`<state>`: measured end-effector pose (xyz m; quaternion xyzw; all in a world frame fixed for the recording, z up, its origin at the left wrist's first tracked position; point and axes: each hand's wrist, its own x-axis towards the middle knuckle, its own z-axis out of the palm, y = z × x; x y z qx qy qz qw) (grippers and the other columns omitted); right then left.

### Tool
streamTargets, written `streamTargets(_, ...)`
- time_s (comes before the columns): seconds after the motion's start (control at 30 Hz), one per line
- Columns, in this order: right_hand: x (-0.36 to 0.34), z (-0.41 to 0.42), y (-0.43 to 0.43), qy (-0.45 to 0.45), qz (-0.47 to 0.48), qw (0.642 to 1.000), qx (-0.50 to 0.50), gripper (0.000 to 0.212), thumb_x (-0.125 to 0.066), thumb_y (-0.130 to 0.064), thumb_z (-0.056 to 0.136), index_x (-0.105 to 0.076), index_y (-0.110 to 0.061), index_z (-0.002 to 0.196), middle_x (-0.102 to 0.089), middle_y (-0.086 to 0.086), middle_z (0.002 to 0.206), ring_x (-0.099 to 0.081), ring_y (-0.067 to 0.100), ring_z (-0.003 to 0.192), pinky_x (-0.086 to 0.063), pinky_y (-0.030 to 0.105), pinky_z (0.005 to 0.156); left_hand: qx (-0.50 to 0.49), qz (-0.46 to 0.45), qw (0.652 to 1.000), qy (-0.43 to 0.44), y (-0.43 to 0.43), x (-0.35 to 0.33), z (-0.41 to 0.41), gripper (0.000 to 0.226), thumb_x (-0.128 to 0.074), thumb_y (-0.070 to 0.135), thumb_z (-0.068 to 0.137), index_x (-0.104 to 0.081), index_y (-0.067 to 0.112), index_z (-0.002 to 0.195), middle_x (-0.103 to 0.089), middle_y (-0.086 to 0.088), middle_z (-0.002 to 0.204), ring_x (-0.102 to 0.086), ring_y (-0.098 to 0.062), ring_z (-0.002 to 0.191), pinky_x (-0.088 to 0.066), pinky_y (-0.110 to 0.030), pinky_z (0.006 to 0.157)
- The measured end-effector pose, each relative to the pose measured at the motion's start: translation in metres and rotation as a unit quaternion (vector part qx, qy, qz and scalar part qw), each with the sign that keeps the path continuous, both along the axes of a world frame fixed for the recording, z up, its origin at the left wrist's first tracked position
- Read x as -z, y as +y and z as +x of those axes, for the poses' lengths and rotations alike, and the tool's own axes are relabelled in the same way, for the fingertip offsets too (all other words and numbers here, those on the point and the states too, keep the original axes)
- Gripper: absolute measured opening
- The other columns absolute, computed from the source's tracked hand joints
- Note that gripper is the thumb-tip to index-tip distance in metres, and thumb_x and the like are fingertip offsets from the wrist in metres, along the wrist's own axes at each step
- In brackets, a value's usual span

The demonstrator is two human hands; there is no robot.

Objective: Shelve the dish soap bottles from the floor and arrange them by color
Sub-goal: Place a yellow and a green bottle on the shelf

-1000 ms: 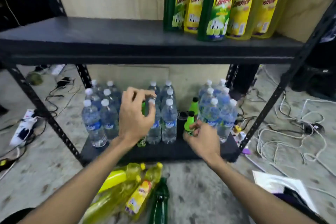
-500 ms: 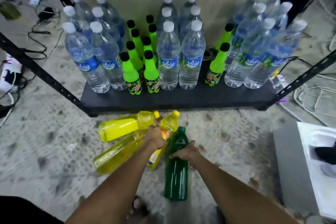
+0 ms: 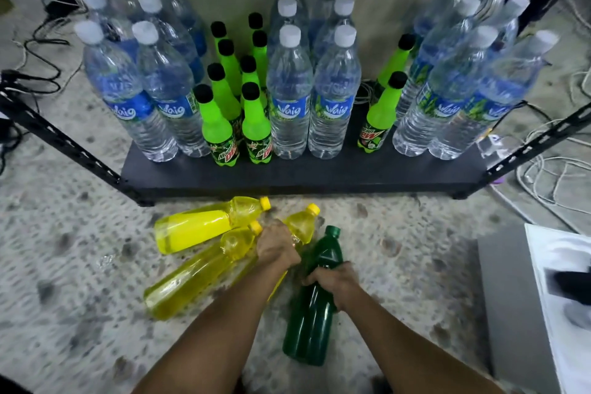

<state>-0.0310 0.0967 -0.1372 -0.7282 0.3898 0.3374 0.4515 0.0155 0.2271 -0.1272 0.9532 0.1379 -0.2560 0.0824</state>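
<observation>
Picking up from the floor (image 3: 96, 265) is the step in hand; both hands are down among the dish soap bottles at six o'clock of the view. The left hand (image 3: 276, 248) is closed over the shoulder of a yellow dish soap bottle (image 3: 302, 227) whose cap points to one o'clock; most of that bottle's body is hidden under the wrist and forearm. The right hand (image 3: 332, 281) is wrapped round the green dish soap bottle (image 3: 308, 326) just below its neck; this bottle lies lengthwise, cap to twelve o'clock and base to six, close beside the held yellow one. Whether either bottle is off the ground I cannot tell. Two more lie loose at nine o'clock of the left hand: the upper yellow bottle (image 3: 198, 227), and the lower yellow bottle (image 3: 192, 278) with its neck just beside the left knuckles; so four are not yet shelved.

At twelve o'clock the bottom shelf (image 3: 319, 176) carries water bottles (image 3: 289, 89) and Mountain Dew bottles (image 3: 256, 125) in rows; no dish soap stands there, and any higher shelf is out of view.

The next move, as I judge it, is to raise both bottles, turn them caps up and carry them toward twelve o'clock, green with green and yellow with yellow; both grips sit near the necks, so the heavy bases may swing, and the rising left hand could nudge the lower yellow bottle.
</observation>
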Motion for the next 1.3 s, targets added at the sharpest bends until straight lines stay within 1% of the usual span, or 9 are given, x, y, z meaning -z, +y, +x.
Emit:
streamTargets(0.07, -0.008, 0.004, -0.015, -0.029, 0.007, 0.999, 0.015, 0.083, -0.092, -0.016, 0.041, -0.052, -0.009, 0.114, -0.068, 0.011, 0.102, -0.069, 0.030, 0.091, -0.062, 0.045, 0.078, 0.005, -0.011, 1.000, -0.015, 0.002, -0.005, -0.003, 0.076, -0.079, 0.032, 0.069, -0.043, 0.004, 0.131, -0.060, -0.009, 0.127, -0.059, -0.024, 0.120, -0.052, -0.031, 0.090)
streamTargets(0.27, -0.091, 0.042, -0.064, -0.206, -0.012, 0.978, -0.013, 0.075, -0.092, -0.018, 0.047, -0.053, -0.013, 0.111, -0.070, 0.009, 0.103, -0.068, 0.026, 0.092, -0.060, 0.038, 0.077, 0.021, -0.055, 0.995, -0.087, 0.002, -0.073, -0.007, 0.084, -0.075, 0.048, 0.065, -0.041, 0.010, 0.132, -0.062, -0.015, 0.120, -0.058, -0.033, 0.115, -0.049, -0.037, 0.090)
streamTargets(0.43, -0.235, 0.057, -0.110, -0.343, -0.046, 0.938, -0.021, 0.088, -0.094, -0.035, 0.044, -0.048, -0.019, 0.117, -0.066, 0.004, 0.107, -0.065, 0.022, 0.096, -0.056, 0.033, 0.085, 0.039, -0.094, 0.979, -0.178, -0.007, -0.205, -0.001, 0.077, -0.082, 0.045, 0.046, -0.055, 0.022, 0.114, -0.069, -0.004, 0.099, -0.068, -0.027, 0.095, -0.053, -0.030, 0.076)
streamTargets(0.53, -0.335, 0.054, -0.134, -0.443, -0.041, 0.895, -0.040, 0.099, -0.093, -0.041, 0.039, -0.047, -0.022, 0.125, -0.069, 0.001, 0.113, -0.067, 0.023, 0.104, -0.055, 0.042, 0.095, 0.059, -0.114, 0.960, -0.249, -0.015, -0.301, -0.001, 0.076, -0.084, 0.052, 0.040, -0.057, 0.026, 0.107, -0.070, 0.001, 0.093, -0.069, -0.023, 0.087, -0.050, -0.025, 0.067)
streamTargets(0.7, -0.489, 0.044, -0.172, -0.568, -0.066, 0.820, -0.036, 0.094, -0.092, -0.047, 0.033, -0.053, -0.025, 0.116, -0.070, 0.000, 0.111, -0.067, 0.022, 0.105, -0.056, 0.044, 0.094, 0.100, -0.144, 0.898, -0.404, -0.033, -0.460, -0.010, 0.095, -0.076, 0.070, 0.030, -0.056, 0.034, 0.115, -0.073, 0.000, 0.104, -0.068, -0.028, 0.098, -0.054, -0.033, 0.079)
streamTargets(0.87, -0.614, 0.039, -0.210, -0.637, -0.103, 0.764, 0.012, 0.088, -0.093, -0.046, 0.035, -0.054, -0.029, 0.112, -0.068, -0.008, 0.105, -0.066, 0.016, 0.101, -0.055, 0.032, 0.087, 0.121, -0.250, 0.823, -0.495, -0.049, -0.592, -0.011, 0.099, -0.079, 0.072, 0.026, -0.061, 0.035, 0.117, -0.071, 0.010, 0.108, -0.066, -0.014, 0.102, -0.052, -0.033, 0.093)
streamTargets(1.0, -0.678, 0.054, -0.233, -0.665, -0.116, 0.736, 0.051, 0.082, -0.096, -0.031, 0.048, -0.053, -0.024, 0.117, -0.065, -0.003, 0.110, -0.063, 0.018, 0.104, -0.053, 0.030, 0.085, 0.099, -0.331, 0.776, -0.528, -0.055, -0.660, 0.015, 0.071, -0.092, 0.057, 0.033, -0.062, 0.038, 0.095, -0.067, 0.024, 0.085, -0.065, -0.004, 0.084, -0.050, -0.024, 0.077)
streamTargets(1.1, -0.703, 0.078, -0.240, -0.662, -0.150, 0.731, 0.070, 0.084, -0.094, -0.025, 0.056, -0.048, -0.019, 0.126, -0.058, 0.004, 0.118, -0.055, 0.022, 0.103, -0.047, 0.031, 0.082, 0.064, -0.333, 0.753, -0.564, -0.061, -0.685, 0.048, 0.072, -0.094, 0.050, 0.041, -0.060, 0.033, 0.102, -0.068, 0.013, 0.096, -0.064, -0.013, 0.092, -0.045, -0.027, 0.078)
streamTargets(1.3, -0.712, 0.140, -0.247, -0.642, -0.201, 0.735, 0.083, 0.086, -0.092, -0.023, 0.062, -0.041, -0.015, 0.132, -0.053, 0.011, 0.125, -0.054, 0.036, 0.120, -0.051, 0.048, 0.099, 0.017, -0.277, 0.749, -0.602, -0.057, -0.693, 0.125, 0.089, -0.094, 0.048, 0.047, -0.057, 0.020, 0.123, -0.066, -0.003, 0.120, -0.061, -0.027, 0.111, -0.051, -0.036, 0.087)
